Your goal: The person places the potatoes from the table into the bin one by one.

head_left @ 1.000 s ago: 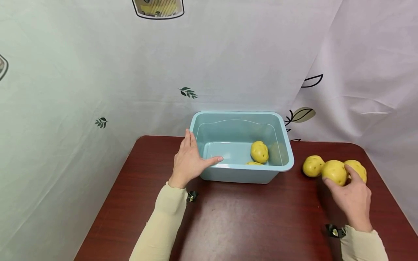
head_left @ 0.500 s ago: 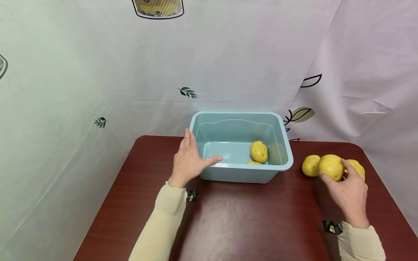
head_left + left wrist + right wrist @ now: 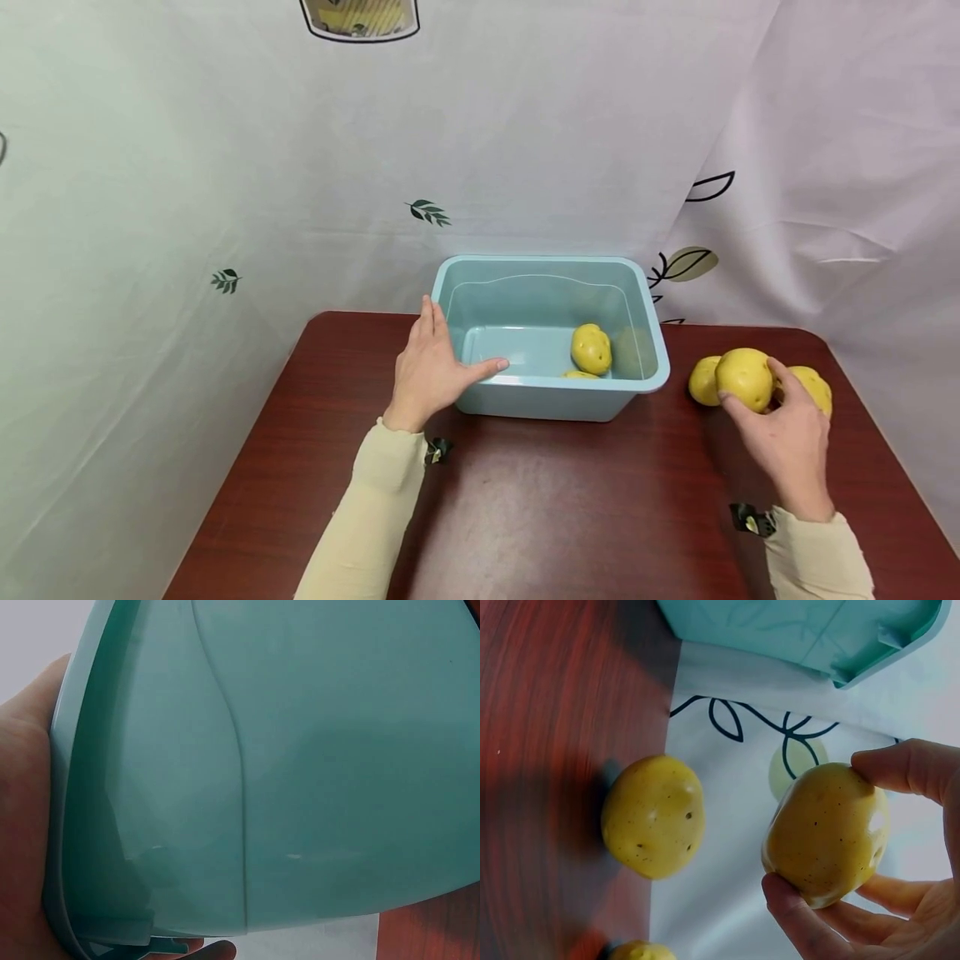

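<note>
My right hand (image 3: 787, 437) grips a yellow potato (image 3: 826, 834) between thumb and fingers, raised off the table. Just behind it in the head view, a second potato (image 3: 702, 382) is partly covered by the held one. Another potato (image 3: 813, 390) lies to the right, partly behind my fingers. My left hand (image 3: 431, 371) rests at the front left corner of a light blue plastic tub (image 3: 555, 400), fingers straight along its side and thumb over the front rim. Inside the tub are a potato (image 3: 591, 348) and part of another one (image 3: 581, 375), mostly hidden by the front wall.
The tub and potatoes stand on a dark red-brown wooden table (image 3: 525, 500). Behind it hangs a white cloth (image 3: 525, 125) printed with leaves, close to the tub's back. The table's right edge runs near the rightmost potato.
My right hand has lifted the potato and carried it up and to the left, in front of the left potato on the table. My left hand has stayed at the tub's corner.
</note>
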Demonstrator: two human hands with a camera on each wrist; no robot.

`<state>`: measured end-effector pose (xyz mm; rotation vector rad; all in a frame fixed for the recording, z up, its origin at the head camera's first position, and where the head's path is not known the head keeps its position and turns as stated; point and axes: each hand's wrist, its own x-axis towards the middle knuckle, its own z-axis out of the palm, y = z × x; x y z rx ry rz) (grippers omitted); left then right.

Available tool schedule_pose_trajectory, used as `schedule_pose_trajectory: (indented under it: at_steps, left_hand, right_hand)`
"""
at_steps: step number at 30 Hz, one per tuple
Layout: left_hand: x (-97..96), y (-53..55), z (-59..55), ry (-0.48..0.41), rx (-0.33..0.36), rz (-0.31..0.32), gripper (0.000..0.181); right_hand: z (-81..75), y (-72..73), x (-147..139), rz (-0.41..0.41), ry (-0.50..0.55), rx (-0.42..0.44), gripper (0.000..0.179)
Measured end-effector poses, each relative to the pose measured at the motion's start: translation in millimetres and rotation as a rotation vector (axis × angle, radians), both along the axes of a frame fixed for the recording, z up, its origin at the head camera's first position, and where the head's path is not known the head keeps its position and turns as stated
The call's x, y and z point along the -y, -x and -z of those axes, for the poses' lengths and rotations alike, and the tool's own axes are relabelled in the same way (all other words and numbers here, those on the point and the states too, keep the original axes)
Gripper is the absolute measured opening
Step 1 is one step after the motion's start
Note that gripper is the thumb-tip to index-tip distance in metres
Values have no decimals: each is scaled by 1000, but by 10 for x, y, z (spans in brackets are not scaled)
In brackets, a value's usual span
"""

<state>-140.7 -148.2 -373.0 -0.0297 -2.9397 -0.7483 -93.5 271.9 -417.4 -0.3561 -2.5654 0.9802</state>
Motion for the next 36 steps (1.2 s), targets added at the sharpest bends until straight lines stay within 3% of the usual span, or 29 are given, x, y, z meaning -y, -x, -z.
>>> schedule_pose_trajectory:
  at_steps: [6, 20, 36]
  left_hand:
    - [3, -10, -14, -7, 1, -1, 138]
    - [22, 0, -11, 4, -2, 2, 138]
    - [5, -5, -21, 1, -10, 8, 138]
  right_hand:
    - [-20, 22, 61, 2, -12, -51, 74]
    - [-77, 28, 130, 3, -17, -23, 75]
    - [-219, 49, 240, -7, -13, -82, 74]
